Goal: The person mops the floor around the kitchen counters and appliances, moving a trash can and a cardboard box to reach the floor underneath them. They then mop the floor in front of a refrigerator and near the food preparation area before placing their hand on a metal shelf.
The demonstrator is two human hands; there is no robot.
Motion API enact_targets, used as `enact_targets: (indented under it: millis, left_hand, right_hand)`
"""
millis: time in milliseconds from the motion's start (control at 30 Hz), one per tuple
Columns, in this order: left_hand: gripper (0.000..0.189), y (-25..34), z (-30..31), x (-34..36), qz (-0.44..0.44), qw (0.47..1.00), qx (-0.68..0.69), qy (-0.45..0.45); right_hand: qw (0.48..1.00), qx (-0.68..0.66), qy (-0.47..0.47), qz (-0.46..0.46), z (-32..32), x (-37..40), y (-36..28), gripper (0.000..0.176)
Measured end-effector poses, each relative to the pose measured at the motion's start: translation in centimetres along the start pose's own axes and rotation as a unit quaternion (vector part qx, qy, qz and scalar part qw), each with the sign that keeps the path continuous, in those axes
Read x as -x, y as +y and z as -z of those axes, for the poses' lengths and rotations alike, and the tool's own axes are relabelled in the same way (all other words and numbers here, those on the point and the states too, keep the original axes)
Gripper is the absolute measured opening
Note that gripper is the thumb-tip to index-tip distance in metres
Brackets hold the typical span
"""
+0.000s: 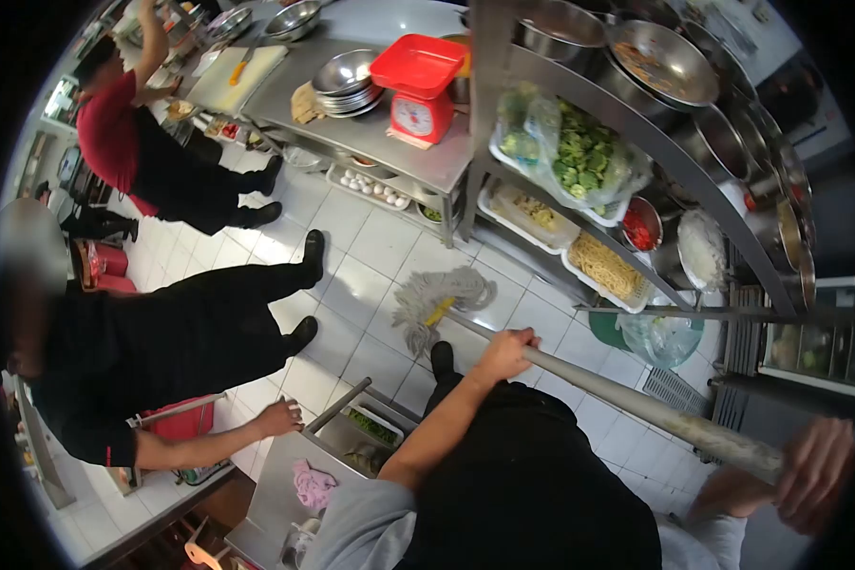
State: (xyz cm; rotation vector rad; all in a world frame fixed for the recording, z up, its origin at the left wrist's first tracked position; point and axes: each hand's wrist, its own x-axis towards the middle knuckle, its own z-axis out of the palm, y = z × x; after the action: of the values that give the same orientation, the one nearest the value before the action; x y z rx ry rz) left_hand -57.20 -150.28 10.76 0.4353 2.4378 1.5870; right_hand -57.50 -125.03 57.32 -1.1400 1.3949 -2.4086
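Note:
A mop (617, 382) runs diagonally across my front, its long pole pale and worn. My left hand (506, 355) is closed around the pole near the lower end. Farther up, at the right edge, my right hand (815, 473) wraps the upper end of the same pole and looks slightly blurred. The grey string mop head (416, 302), with a yellow clamp, lies spread on the white tiled floor (359, 249), just beyond my black shoe (443, 359).
Left stands a co-worker in black (180, 351), one hand by a steel counter (275, 484); another in red (109, 138) works farther back. A red scale (422, 119) and bowls (344, 81) sit on a table. Right, shelves carry bagged greens (584, 152), noodles (603, 266) and pans (665, 62).

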Motion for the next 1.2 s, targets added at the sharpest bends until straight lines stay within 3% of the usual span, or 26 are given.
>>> enact_targets:
  millis: [67, 167, 233, 300, 333, 433, 500, 567, 667, 700, 800, 900, 967, 1000, 1033, 1100, 1200]
  left_hand:
    - [0.015, -3.6, 3.7, 1.1, -0.005, 0.998, -0.022, 0.063]
    - [0.019, -10.3, 10.0, 3.2, 0.004, 0.993, -0.071, 0.099]
    - [0.019, -13.4, 14.6, 4.6, 0.033, 0.987, -0.08, 0.136]
    - [0.019, -17.6, 18.6, 5.8, 0.07, 0.973, -0.103, 0.196]
    - [0.021, -18.5, 20.6, 6.5, 0.085, 0.963, -0.12, 0.227]
    - [0.028, -17.6, 24.3, 7.2, 0.086, 0.942, -0.155, 0.285]
    - [0.032, -16.8, 25.1, 9.6, 0.084, 0.93, -0.178, 0.311]
    - [0.034, -16.8, 24.8, 10.3, 0.151, 0.901, -0.138, 0.383]
    - [0.031, -15.6, 24.6, 13.2, 0.115, 0.903, -0.165, 0.381]
    - [0.029, -15.8, 24.6, 14.0, 0.084, 0.913, -0.165, 0.364]
    - [0.026, -18.3, 27.2, 16.1, 0.079, 0.896, -0.161, 0.406]
    - [0.022, -23.7, 30.3, 17.6, 0.079, 0.877, -0.161, 0.446]
    - [0.02, -25.6, 31.7, 17.7, 0.036, 0.883, -0.212, 0.417]
    - [0.017, -25.3, 31.9, 17.3, 0.086, 0.908, -0.117, 0.392]
    - [0.017, -25.3, 31.9, 16.2, 0.08, 0.911, -0.117, 0.388]
    - [0.013, -24.2, 30.2, 14.8, 0.119, 0.915, -0.184, 0.34]
    - [0.013, -21.4, 28.6, 11.8, 0.082, 0.944, -0.147, 0.283]
  right_hand:
    - [0.995, -0.024, 0.069, 0.072, -2.0, 0.5, 5.1, 0.038]
    - [0.985, 0.049, 0.143, 0.081, -6.2, 0.7, 11.9, 0.042]
    - [0.998, -0.02, -0.049, 0.038, -5.4, 0.2, 16.2, 0.02]
    - [1.0, -0.004, -0.024, -0.001, -7.8, -0.8, 20.5, 0.021]
    - [0.998, 0.006, -0.055, -0.025, -8.5, -1.1, 22.7, 0.019]
    - [0.997, 0.025, -0.067, -0.04, -10.4, -1.6, 29.1, 0.017]
    - [0.997, 0.011, -0.069, -0.044, -12.0, -2.4, 30.5, 0.017]
    - [0.996, 0.003, -0.079, -0.041, -13.3, -3.6, 30.5, 0.017]
    - [0.991, -0.036, -0.116, -0.063, -15.4, -5.7, 27.7, 0.014]
    - [0.991, -0.047, -0.113, -0.061, -16.4, -5.9, 27.9, 0.022]
    - [0.982, -0.042, -0.184, 0.0, -18.6, -5.4, 31.7, 0.014]
    - [0.98, -0.015, -0.199, -0.007, -20.0, -3.5, 37.2, 0.014]
    - [0.979, 0.028, -0.201, -0.029, -19.5, -1.7, 39.6, 0.018]
    - [0.981, 0.042, -0.186, -0.025, -19.4, -1.7, 39.1, 0.017]
    - [0.983, 0.056, -0.172, -0.022, -19.1, -1.9, 38.5, 0.016]
    - [0.982, 0.074, -0.169, -0.028, -18.3, -2.4, 35.4, 0.015]
    - [0.985, 0.089, -0.146, -0.016, -19.1, -3.2, 31.7, 0.012]
